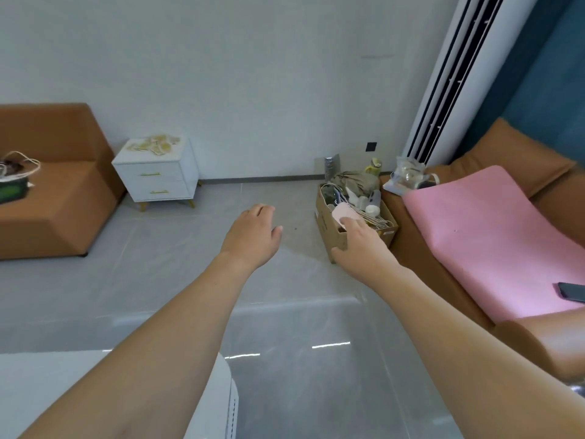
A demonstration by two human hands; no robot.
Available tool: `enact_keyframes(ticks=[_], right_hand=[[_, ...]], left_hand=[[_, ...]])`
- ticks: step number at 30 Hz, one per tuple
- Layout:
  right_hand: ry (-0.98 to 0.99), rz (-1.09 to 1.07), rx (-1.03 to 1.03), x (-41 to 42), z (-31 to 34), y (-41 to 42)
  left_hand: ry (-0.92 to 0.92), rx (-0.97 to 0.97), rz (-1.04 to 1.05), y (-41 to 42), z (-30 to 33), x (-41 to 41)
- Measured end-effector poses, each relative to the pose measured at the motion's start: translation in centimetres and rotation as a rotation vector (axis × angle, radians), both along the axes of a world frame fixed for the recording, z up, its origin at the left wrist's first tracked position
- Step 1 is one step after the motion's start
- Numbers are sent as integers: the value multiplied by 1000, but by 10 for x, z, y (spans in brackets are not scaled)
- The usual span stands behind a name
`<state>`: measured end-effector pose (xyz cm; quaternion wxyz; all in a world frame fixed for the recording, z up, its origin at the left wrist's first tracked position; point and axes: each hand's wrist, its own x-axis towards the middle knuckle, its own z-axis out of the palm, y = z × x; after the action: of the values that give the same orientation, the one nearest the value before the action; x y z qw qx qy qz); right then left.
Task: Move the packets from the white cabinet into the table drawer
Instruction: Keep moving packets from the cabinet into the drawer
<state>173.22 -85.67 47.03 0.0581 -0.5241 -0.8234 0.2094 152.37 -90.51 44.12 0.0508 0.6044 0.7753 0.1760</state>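
Note:
A small white cabinet with two gold-handled drawers stands against the far wall. Several yellowish packets lie scattered on its top. Both my arms stretch forward over the grey floor. My left hand hangs in mid-air with relaxed fingers and holds nothing, well short of the cabinet and to its right. My right hand is also empty, fingers extended, in front of a cardboard box. A white table corner shows at the bottom left; no drawer is visible.
A cardboard box full of clutter sits on the floor by an orange sofa with a pink mat and a phone. Another orange sofa stands left of the cabinet. A tall white air conditioner rises at right.

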Motion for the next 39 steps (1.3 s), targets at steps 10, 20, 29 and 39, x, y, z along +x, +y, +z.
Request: enact_keyframes(ticks=[10,20,29,39], right_hand=[[-92,101,58,-160,-9,193],[-14,53,-46,-306,-20,370],[20,86,-56,-463,-38,499],[36,104,-76,-707,-46,574]], left_hand=[[-4,-4,111,179,-15,-158],[-26,-30,64,361,-12,-305],[-5,-39,75,478,-17,-452],[-50,-30,121,552,-25,-696]])
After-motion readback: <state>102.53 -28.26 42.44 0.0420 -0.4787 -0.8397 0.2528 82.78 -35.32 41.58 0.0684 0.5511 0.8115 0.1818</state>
